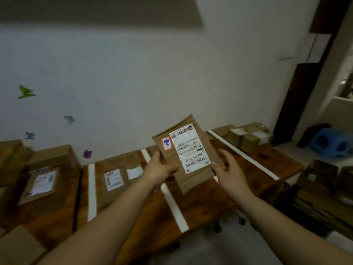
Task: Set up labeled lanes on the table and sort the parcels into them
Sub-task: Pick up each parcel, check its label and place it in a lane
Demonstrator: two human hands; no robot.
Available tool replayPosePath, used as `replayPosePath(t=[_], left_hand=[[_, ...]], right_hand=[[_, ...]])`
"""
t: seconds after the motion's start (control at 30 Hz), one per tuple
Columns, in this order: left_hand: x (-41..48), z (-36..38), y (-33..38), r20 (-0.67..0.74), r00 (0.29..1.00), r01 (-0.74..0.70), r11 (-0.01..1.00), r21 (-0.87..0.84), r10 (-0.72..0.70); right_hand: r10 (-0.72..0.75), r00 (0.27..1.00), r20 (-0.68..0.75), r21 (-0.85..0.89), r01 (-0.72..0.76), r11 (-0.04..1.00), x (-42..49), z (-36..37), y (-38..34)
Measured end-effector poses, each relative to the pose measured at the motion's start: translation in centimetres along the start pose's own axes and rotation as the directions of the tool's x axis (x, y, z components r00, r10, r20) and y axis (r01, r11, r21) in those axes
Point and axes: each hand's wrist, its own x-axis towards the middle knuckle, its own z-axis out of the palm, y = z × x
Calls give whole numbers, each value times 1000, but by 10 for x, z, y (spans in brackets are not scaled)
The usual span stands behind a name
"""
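Gripping a flat brown parcel (pixel 188 153) above the taped table (pixel 267 165), left hand (pixel 160 170) and right hand (pixel 232 172) curled round its side edges, long axis tilted up-left, label facing up.

Bare along its whole visible length, the left forearm (pixel 114 213); likewise bare, the right forearm (pixel 277 213). Bare too, the left grip (pixel 159 169) and the right grip (pixel 228 174), fingers and wrists alike. Softened throughout by motion blur, so nails and finer detail too unclear to tell. Low between the forearms, a grey patch (pixel 191 251), blurred, possibly clothing; cannot tell.
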Motion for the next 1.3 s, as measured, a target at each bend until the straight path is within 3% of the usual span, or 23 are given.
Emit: replayPosePath(t=[0.17,0.37,0.53,0.7,1.1,1.3], left_hand=[[34,115,-9,72,997,7,1000,6,-7],[76,176,-9,72,997,16,1000,22,-17],[130,186,-31,11,997,77,994,80,-78],[201,183,-60,31,988,145,981,127,-150],[311,212,-123,20,959,247,869,429,-282],[347,250,-140,-120,948,316,822,474,-296]], right_hand=[[-16,1000,12,-133,17,991,37,-87,46],[16,999,28,-206,-10,978,87,-133,78],[6,994,113,-206,17,978,147,-113,107],[83,972,220,-350,-1,937,220,-83,135],[259,824,504,-462,4,887,360,-39,232],[237,755,612,-442,77,894,410,-44,270]])
